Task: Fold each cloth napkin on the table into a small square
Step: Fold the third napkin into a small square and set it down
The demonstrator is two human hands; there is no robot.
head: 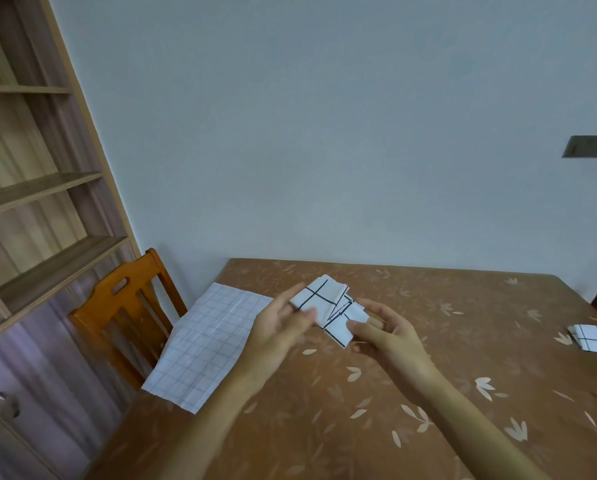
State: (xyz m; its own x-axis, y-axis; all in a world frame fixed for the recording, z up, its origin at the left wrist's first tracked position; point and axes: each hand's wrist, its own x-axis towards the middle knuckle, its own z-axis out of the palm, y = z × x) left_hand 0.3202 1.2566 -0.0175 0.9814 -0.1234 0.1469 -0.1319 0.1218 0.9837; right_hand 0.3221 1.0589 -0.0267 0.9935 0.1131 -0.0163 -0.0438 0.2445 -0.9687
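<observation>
Two forearms (463, 420) reach up from the bottom of the frame and meet at its centre over the table (428, 393). There the left hand (283, 327) and right hand (390, 336) share a half-folded napkin (319, 299). Each hand pinches its own end, thumb on top and fingers (285, 301) underneath. The cloth is held slightly raised, I'd guess so the loose layers can be squared up before the last crease.

Left of centre, an open napkin (207, 344) lies flat, waiting its turn. Its lower corner hangs past the table's left edge beside the chair (124, 306), so a careless tug could slide it off. At the right edge of the frame sits a folded square (590, 338), parked well apart. Bare table below and right of the hands leaves room to press the fold down.
</observation>
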